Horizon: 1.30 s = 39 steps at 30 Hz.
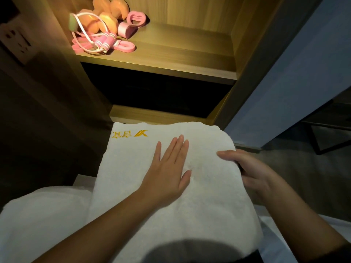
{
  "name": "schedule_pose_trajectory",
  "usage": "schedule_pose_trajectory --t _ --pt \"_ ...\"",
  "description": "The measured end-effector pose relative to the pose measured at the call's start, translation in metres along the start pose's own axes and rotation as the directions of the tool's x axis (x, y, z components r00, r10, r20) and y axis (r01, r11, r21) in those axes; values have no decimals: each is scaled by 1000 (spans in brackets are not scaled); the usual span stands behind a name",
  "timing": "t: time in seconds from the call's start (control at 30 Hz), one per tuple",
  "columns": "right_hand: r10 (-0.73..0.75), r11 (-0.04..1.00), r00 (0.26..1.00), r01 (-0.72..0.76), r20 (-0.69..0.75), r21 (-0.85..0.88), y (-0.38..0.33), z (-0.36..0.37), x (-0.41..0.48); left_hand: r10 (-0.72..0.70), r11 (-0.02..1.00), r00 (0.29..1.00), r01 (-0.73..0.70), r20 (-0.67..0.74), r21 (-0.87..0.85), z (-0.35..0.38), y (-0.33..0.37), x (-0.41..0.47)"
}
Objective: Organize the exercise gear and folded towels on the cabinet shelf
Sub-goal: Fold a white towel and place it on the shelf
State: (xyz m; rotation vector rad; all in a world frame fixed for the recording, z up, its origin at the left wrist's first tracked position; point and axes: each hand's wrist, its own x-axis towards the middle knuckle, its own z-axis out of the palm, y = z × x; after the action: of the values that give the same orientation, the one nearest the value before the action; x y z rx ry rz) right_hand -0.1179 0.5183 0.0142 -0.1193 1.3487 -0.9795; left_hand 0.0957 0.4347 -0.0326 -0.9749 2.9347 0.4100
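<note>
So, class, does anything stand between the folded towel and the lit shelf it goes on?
Nothing visible does. The towel lies below the shelf with open space between; the exercise gear crowds only the shelf's left side.

Gold-yellow embroidery [129,134] is seen stitched near the far left corner of a white folded terry towel [209,186]: a slanted, wing-like emblem of curved stripes set beside two characters. The mark is presented upside down to the head camera, with the emblem on the right and the characters on the left. The characters are blurred and cannot be read with certainty. No brand name can be spelled out from them.
</note>
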Motion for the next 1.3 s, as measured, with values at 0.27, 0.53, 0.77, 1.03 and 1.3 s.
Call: schedule_pose_trajectory --t 0.27,0.53,0.77,1.03,1.3 --pt "5 908 930 -158 368 387 4 -5 16 283 956 959 -284 -28 -72 0 1 -1" --pt "-84 829 850 -229 520 510 17 -4 14 263 964 965 -263 -7 -30 6 12 3" --pt "-69 913 906 -112 419 393 16 -7 18 298 954 951 -294 -79 50 12 28 13" --pt "-142 960 970 87 -196 -268 3 -10 12 69 975 997 -75 -36 -209 13 22 11" --pt "-550 614 765 97 -336 -784 5 -14 10 66 979 997 -72 -40 -190 12 26 11"
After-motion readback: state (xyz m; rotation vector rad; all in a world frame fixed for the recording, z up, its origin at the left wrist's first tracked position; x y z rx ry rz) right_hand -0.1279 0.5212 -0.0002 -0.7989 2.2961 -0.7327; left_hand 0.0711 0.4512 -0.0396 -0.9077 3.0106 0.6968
